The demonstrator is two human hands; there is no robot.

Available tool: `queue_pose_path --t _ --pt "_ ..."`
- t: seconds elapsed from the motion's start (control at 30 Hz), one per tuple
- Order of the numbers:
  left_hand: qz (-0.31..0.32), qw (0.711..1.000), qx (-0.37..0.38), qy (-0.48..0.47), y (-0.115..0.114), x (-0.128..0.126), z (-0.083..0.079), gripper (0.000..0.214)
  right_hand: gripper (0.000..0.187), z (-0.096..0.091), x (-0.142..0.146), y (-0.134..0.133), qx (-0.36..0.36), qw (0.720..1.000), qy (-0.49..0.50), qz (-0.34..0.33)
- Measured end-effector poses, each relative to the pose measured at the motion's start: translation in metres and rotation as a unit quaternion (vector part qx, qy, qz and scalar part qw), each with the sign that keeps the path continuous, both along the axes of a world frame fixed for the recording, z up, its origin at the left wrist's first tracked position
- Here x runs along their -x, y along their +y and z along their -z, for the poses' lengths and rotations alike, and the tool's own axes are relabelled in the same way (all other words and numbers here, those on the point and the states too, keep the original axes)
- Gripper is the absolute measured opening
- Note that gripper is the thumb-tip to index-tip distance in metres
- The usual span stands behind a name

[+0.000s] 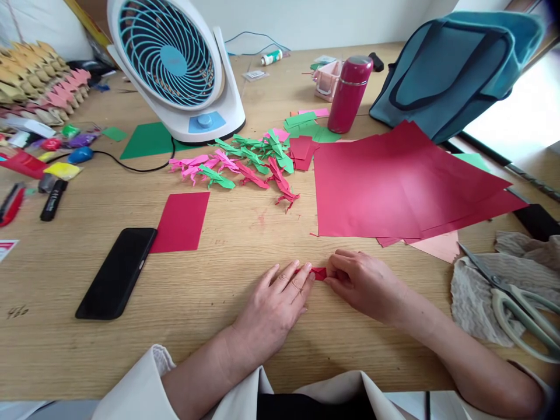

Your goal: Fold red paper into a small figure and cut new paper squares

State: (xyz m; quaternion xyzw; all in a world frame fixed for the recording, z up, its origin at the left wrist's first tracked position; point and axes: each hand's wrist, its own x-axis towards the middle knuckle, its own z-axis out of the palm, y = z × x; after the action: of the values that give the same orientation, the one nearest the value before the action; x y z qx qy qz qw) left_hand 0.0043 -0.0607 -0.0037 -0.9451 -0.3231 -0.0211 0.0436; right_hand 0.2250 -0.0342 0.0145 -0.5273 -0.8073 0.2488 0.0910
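A small strip of folded red paper (321, 273) lies on the wooden table close to my body. My left hand (280, 297) rests flat over its left part, fingers stretched out and pressing it down. At its right end, my right hand (361, 280) pinches the paper between thumb and curled fingers. Most of the strip is hidden under both hands. Beyond them lie several folded paper figures in green (258, 151), pink (196, 166) and red (282, 181). Large red sheets (371, 186) are spread to the right, and a smaller red sheet (182, 220) lies to the left.
A black phone (117, 273) overlaps the small red sheet. Scissors (511, 294) rest on a crumpled cloth (470, 297) at right. Farther back stand a white fan (175, 64), a red flask (350, 96) and a teal bag (450, 76). A black marker (53, 199) lies left.
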Motion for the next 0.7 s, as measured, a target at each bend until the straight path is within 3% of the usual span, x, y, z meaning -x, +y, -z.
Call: queue_pose_path --t 0.17,0.33,0.7 --pt "0.006 1.0 0.006 0.008 0.0 0.0 0.0 0.046 0.016 0.001 -0.003 -0.001 -0.047 0.991 0.115 -0.053" --pt "0.014 1.0 0.022 0.001 0.003 0.004 0.0 0.046 0.023 0.005 -0.006 0.0 -0.028 0.987 0.123 -0.1" --pt "0.022 0.999 0.038 -0.003 0.007 0.006 -0.004 0.047 0.018 0.015 -0.011 0.003 -0.038 0.984 0.142 -0.099"
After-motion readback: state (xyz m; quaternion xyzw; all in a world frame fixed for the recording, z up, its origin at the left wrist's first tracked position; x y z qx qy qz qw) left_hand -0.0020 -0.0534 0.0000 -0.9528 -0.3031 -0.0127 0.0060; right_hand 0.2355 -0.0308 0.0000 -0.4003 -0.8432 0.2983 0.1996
